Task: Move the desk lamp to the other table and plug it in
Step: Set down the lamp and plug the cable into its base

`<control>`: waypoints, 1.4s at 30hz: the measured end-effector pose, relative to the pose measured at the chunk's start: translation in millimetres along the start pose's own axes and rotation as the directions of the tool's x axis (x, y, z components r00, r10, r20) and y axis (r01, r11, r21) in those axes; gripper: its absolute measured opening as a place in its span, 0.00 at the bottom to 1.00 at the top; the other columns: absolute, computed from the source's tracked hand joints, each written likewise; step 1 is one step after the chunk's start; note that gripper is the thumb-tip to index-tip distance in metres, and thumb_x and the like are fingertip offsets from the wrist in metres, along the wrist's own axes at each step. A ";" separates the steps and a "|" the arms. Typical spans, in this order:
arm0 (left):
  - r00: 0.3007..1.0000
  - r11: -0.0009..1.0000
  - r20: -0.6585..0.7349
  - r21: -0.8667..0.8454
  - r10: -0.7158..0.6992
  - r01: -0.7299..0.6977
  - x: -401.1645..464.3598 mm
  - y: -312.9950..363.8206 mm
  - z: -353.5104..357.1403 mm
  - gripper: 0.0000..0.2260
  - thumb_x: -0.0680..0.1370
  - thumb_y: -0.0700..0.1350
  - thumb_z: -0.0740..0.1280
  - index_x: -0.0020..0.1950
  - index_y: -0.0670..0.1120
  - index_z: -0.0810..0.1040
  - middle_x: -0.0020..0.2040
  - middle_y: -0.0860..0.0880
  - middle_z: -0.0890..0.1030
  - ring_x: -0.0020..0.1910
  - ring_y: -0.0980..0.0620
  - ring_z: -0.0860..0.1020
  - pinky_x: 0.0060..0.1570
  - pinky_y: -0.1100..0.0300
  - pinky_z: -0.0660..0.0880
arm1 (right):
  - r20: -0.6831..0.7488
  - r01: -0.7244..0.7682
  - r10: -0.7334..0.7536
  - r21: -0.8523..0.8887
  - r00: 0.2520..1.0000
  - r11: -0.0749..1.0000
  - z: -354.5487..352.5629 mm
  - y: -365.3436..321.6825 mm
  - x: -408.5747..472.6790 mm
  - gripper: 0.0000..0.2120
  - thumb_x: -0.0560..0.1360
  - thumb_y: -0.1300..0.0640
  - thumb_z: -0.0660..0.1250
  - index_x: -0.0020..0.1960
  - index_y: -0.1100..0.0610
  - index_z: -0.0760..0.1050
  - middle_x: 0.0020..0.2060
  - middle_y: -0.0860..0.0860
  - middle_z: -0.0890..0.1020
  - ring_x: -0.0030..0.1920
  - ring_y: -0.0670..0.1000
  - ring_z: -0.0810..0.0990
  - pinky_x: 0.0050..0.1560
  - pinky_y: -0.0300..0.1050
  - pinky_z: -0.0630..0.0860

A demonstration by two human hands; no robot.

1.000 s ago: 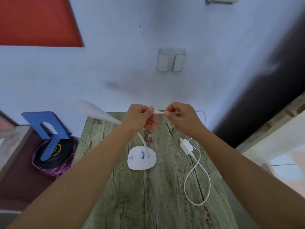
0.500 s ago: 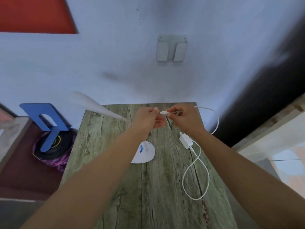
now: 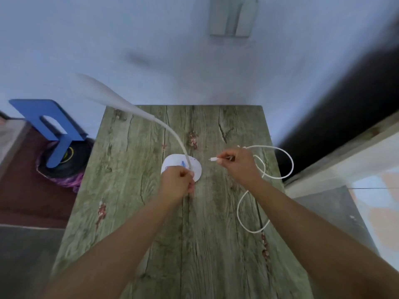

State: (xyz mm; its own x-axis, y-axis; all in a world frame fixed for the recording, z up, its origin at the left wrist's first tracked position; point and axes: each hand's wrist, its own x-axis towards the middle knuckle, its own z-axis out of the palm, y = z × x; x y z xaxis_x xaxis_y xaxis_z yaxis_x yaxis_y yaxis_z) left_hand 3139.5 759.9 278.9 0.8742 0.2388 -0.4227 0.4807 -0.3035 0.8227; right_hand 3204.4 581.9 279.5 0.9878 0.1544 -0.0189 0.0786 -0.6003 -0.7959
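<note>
A white desk lamp (image 3: pixel 172 164) stands on a green wood-grain table (image 3: pixel 194 244), its flexible neck bending up and left to a long head (image 3: pixel 101 92). My left hand (image 3: pixel 178 184) is closed over the near edge of the lamp's round base. My right hand (image 3: pixel 238 164) pinches the small plug end (image 3: pixel 213 159) of a white cable (image 3: pixel 280 169), holding it a short way right of the base. The cable loops behind my right wrist and lies across the table's right side. The charger block is hidden.
A white wall holder (image 3: pixel 233 16) is fixed to the pale wall above the table's far edge. Left of the table, a blue metal bookend (image 3: pixel 51 126) stands on a dark round object. A dark panel and a wooden frame rise on the right.
My hands have separated and dropped toward the table. The left hand went from the cable end down onto the lamp base, while the right hand kept the plug end. The view tilted downward.
</note>
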 end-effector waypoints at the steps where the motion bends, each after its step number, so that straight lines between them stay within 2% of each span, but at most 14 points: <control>1: 0.998 0.998 -0.054 0.058 0.026 -0.023 2.3 -5.6 -4.7 0.12 0.76 0.39 0.66 0.33 0.42 0.79 0.28 0.46 0.79 0.28 0.51 0.77 0.33 0.60 0.76 | 0.001 -0.003 0.003 -0.007 1.000 1.000 4.8 3.2 -1.2 0.03 0.69 0.61 0.73 0.43 0.58 0.84 0.34 0.50 0.80 0.33 0.42 0.74 0.38 0.37 0.70; 4: 0.981 0.991 -0.171 0.109 0.093 -0.075 10.7 -8.2 -11.4 0.02 0.74 0.40 0.69 0.41 0.43 0.78 0.38 0.47 0.79 0.39 0.48 0.76 0.43 0.55 0.73 | -0.012 -0.009 0.009 -0.018 1.000 1.000 14.7 10.1 -0.5 0.03 0.69 0.61 0.73 0.42 0.58 0.83 0.34 0.48 0.79 0.35 0.43 0.74 0.38 0.33 0.68; 8: 0.976 0.977 -0.126 0.149 0.175 -0.155 24.2 -8.7 -3.3 0.16 0.70 0.43 0.74 0.55 0.42 0.81 0.54 0.46 0.78 0.53 0.47 0.76 0.57 0.56 0.72 | -0.026 -0.050 0.049 -0.023 0.998 0.998 22.7 16.5 1.8 0.03 0.69 0.60 0.73 0.43 0.58 0.84 0.35 0.49 0.80 0.35 0.44 0.75 0.40 0.38 0.69; 11: 0.977 0.970 -0.057 0.139 0.207 -0.197 31.4 -12.0 8.1 0.17 0.70 0.44 0.74 0.58 0.43 0.81 0.62 0.45 0.77 0.59 0.48 0.75 0.56 0.60 0.68 | -0.028 -0.080 0.079 -0.034 0.996 0.996 27.0 21.2 1.9 0.03 0.69 0.59 0.73 0.43 0.57 0.83 0.38 0.52 0.81 0.39 0.49 0.77 0.44 0.43 0.73; 15: 0.971 0.978 -0.129 -0.040 0.200 -0.207 35.7 -15.4 14.6 0.08 0.74 0.37 0.69 0.52 0.38 0.82 0.57 0.39 0.80 0.58 0.41 0.77 0.63 0.45 0.71 | -0.007 -0.100 0.100 -0.044 0.995 0.994 34.3 21.2 1.0 0.04 0.70 0.58 0.73 0.44 0.57 0.83 0.40 0.51 0.78 0.42 0.51 0.76 0.46 0.47 0.74; 17: 0.974 0.976 -0.147 -0.113 0.170 -0.188 39.9 -18.9 10.2 0.10 0.75 0.37 0.67 0.56 0.38 0.80 0.59 0.39 0.80 0.61 0.42 0.76 0.63 0.44 0.72 | -0.019 -0.102 0.101 -0.021 0.995 0.995 38.6 18.2 0.8 0.05 0.70 0.58 0.73 0.45 0.57 0.83 0.40 0.52 0.77 0.42 0.52 0.76 0.46 0.47 0.74; 19: 0.977 0.959 -0.141 -0.213 0.158 -0.185 42.9 -20.8 2.0 0.11 0.76 0.37 0.66 0.58 0.40 0.79 0.63 0.44 0.78 0.62 0.53 0.76 0.60 0.61 0.75 | -0.034 -0.099 0.099 0.006 0.994 0.995 43.5 13.6 1.6 0.05 0.70 0.58 0.73 0.46 0.58 0.83 0.39 0.52 0.78 0.42 0.52 0.76 0.45 0.45 0.73; 21: 0.969 0.928 -0.174 -0.297 0.177 -0.223 43.9 -18.6 -6.9 0.09 0.76 0.36 0.66 0.55 0.43 0.80 0.60 0.48 0.78 0.54 0.65 0.76 0.48 0.77 0.73 | -0.048 -0.099 0.100 0.032 0.994 0.995 48.5 7.4 2.9 0.06 0.70 0.58 0.72 0.46 0.57 0.83 0.38 0.50 0.77 0.40 0.50 0.75 0.42 0.42 0.70; 25: 0.967 0.869 -0.199 -0.437 0.160 -0.234 47.6 -17.3 -22.6 0.05 0.78 0.37 0.63 0.48 0.41 0.79 0.57 0.50 0.79 0.56 0.58 0.77 0.55 0.67 0.72 | -0.066 -0.065 0.070 0.083 0.995 0.994 54.9 -8.4 6.6 0.05 0.71 0.59 0.71 0.46 0.57 0.83 0.38 0.51 0.76 0.37 0.46 0.73 0.42 0.42 0.69; 29: 0.964 0.827 -0.134 -0.496 0.229 -0.265 46.1 -21.0 -30.6 0.09 0.79 0.37 0.60 0.44 0.45 0.78 0.59 0.49 0.78 0.60 0.55 0.76 0.64 0.57 0.71 | -0.074 -0.015 0.022 0.098 0.997 0.995 59.9 -27.4 8.1 0.04 0.71 0.59 0.71 0.45 0.56 0.83 0.36 0.47 0.74 0.36 0.46 0.72 0.42 0.48 0.72; 32: 0.961 0.806 -0.118 -0.524 0.251 -0.275 47.8 -24.8 -32.4 0.09 0.80 0.37 0.59 0.44 0.44 0.77 0.61 0.47 0.78 0.56 0.60 0.78 0.63 0.57 0.71 | -0.080 0.018 -0.012 0.075 0.997 0.997 60.6 -35.7 8.1 0.05 0.71 0.59 0.71 0.46 0.56 0.83 0.38 0.48 0.73 0.37 0.49 0.73 0.42 0.51 0.74; 36: 0.962 0.795 -0.117 -0.543 0.247 -0.270 51.7 -27.8 -34.1 0.09 0.79 0.38 0.59 0.46 0.45 0.78 0.60 0.48 0.78 0.58 0.55 0.77 0.64 0.54 0.71 | -0.069 0.048 -0.045 0.037 0.997 0.998 59.3 -38.3 7.3 0.05 0.71 0.58 0.71 0.46 0.57 0.83 0.38 0.49 0.75 0.37 0.49 0.73 0.41 0.50 0.73; 39: 0.959 0.784 -0.117 -0.555 0.257 -0.278 52.5 -28.6 -33.8 0.09 0.80 0.37 0.59 0.45 0.45 0.78 0.60 0.48 0.78 0.56 0.61 0.78 0.62 0.58 0.72 | -0.068 0.070 -0.070 0.008 0.995 0.997 59.4 -38.4 6.9 0.05 0.71 0.59 0.71 0.46 0.58 0.83 0.37 0.48 0.74 0.36 0.48 0.72 0.39 0.46 0.71; 42: 0.960 0.765 -0.128 -0.583 0.249 -0.276 53.9 -28.4 -34.8 0.09 0.80 0.37 0.59 0.43 0.44 0.77 0.60 0.47 0.78 0.56 0.61 0.78 0.61 0.60 0.73 | -0.064 0.093 -0.095 -0.033 0.993 0.995 60.3 -38.4 6.5 0.04 0.71 0.58 0.72 0.45 0.57 0.83 0.38 0.48 0.74 0.37 0.49 0.73 0.37 0.46 0.72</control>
State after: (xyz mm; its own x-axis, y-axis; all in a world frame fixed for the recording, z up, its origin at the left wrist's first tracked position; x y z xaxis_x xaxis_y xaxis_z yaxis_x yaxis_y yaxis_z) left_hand 3170.6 813.5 246.0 0.9501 0.2721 -0.1526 0.0867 0.2395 0.9670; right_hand 3199.8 653.2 273.5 0.9824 0.1603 0.0958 0.1748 -0.6088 -0.7738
